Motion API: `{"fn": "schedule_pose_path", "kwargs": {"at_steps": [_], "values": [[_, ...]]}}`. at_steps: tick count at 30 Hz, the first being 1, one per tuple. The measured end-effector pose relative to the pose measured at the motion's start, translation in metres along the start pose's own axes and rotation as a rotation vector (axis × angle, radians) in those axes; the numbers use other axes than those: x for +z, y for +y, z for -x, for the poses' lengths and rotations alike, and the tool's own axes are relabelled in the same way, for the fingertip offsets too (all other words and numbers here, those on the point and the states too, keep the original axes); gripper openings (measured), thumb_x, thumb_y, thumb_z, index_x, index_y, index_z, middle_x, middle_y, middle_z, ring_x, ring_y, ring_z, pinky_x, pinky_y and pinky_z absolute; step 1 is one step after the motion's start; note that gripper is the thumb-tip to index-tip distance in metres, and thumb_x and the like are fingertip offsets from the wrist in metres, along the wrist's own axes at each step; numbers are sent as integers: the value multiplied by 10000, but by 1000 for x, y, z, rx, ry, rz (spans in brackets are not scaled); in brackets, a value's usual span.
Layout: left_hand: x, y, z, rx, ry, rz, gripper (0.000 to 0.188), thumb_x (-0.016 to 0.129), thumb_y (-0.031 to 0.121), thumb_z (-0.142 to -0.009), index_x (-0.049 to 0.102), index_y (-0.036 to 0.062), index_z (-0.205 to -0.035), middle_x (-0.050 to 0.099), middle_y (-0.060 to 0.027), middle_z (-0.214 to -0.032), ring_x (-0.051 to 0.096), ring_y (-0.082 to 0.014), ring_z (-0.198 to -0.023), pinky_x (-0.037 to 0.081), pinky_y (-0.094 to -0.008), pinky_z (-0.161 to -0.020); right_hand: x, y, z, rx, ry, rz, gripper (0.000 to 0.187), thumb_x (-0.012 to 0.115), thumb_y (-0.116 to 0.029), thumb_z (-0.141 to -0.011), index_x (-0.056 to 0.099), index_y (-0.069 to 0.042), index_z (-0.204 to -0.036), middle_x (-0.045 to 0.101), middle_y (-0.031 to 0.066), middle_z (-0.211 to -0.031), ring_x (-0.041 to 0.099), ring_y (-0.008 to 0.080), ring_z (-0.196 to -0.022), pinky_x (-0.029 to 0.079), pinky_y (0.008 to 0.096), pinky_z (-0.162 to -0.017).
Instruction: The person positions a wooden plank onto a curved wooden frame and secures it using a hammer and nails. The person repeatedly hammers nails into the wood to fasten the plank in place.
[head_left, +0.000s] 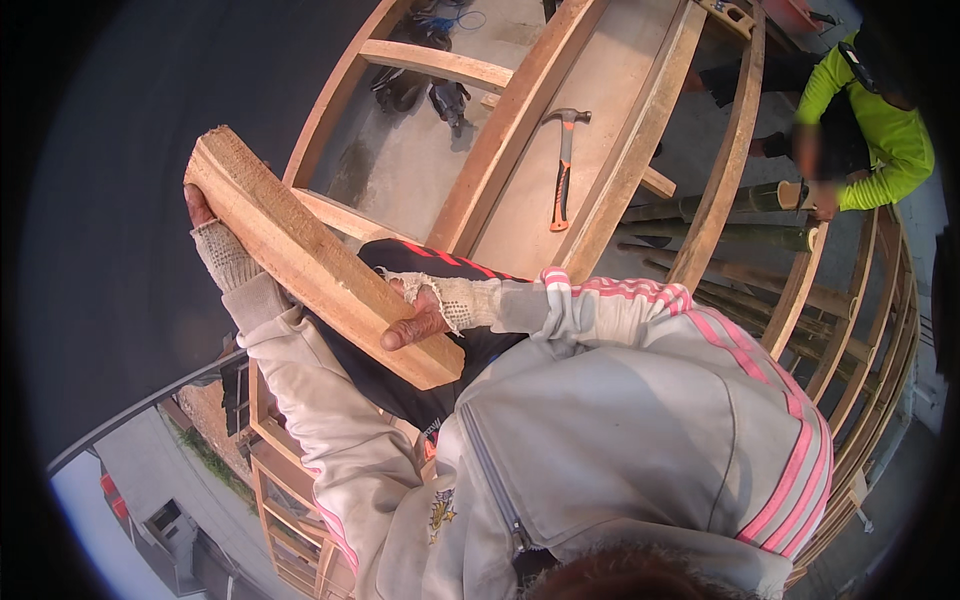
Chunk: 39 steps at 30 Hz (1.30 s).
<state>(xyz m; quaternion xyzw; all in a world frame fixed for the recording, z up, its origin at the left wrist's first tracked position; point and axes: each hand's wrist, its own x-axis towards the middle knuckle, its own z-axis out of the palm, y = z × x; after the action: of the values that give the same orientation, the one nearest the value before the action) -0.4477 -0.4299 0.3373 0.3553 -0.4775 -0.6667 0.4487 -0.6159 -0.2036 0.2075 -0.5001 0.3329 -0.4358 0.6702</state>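
Note:
A short, thick piece of rough-sawn timber (300, 255) slants across my lap, its far end up to the left and its near end over my dark trousers. My left hand (200, 208), in a worn knitted glove with bare fingers, holds the far end along its left edge; most of those fingers are hidden behind the wood. Near the other end, my right hand (420, 315) grips the timber, with its thumb lying on the upper face. A claw hammer (564, 170) with an orange and black handle lies apart from my hands, on a board between two beams.
Wooden frame beams (520, 130) run beside and beyond me, with gaps showing the floor below. A dark power tool (450, 102) sits beyond a crosspiece. At right, a person in a lime-green top (890, 130) handles bamboo poles (730, 235). A handsaw (732, 14) lies at the top.

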Motion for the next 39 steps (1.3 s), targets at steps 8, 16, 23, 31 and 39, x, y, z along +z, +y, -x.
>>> {"fn": "schedule_pose_path", "kwargs": {"at_steps": [8, 16, 23, 31, 39], "values": [[-44, -6, 96, 323, 440, -354, 520, 538, 452, -1082, 609, 24, -1368, 733, -178, -1041, 749, -254, -859, 620, -343, -753, -83, -17, -14, 252, 247, 134, 610, 829, -354, -888, 621, 25, -1318, 744, 143, -1099, 742, 227, -977, 624, 398, -849], [-213, -217, 395, -104, 1407, 219, 535, 613, 388, -1031, 582, -40, -1351, 687, -158, -905, 722, -252, -741, 584, -320, -606, -211, 126, 109, 360, 402, 664, 600, 849, -267, -877, 599, -8, -1356, 725, 105, -1118, 701, 216, -976, 556, 353, -885], [-247, -322, 489, -1157, 1093, -1316, 558, 757, 431, -830, 665, 49, -1227, 729, -211, -1166, 736, -368, -1071, 586, -503, -953, -187, 145, 135, 358, 453, 525, 587, 839, -228, -892, 577, 1, -1365, 706, 96, -1117, 686, 190, -934, 572, 329, -806], [-254, -374, 519, -1146, 295, -1362, 406, 691, 363, -888, 718, 71, -1169, 746, -210, -1212, 713, -390, -1163, 569, -496, -973, -133, 50, 105, 711, 543, 696, 736, 851, -366, -819, 581, -61, -1432, 718, 140, -947, 692, 273, -873, 533, 391, -791], [-240, -340, 484, -1300, 229, -1489, 323, 639, 410, -964, 789, 203, -1163, 794, -94, -1148, 759, -319, -1083, 591, -474, -901, -116, 55, 115, 622, 645, 696, 794, 883, -314, -821, 544, -72, -1497, 733, 132, -1129, 709, 259, -1000, 552, 380, -880]]}}
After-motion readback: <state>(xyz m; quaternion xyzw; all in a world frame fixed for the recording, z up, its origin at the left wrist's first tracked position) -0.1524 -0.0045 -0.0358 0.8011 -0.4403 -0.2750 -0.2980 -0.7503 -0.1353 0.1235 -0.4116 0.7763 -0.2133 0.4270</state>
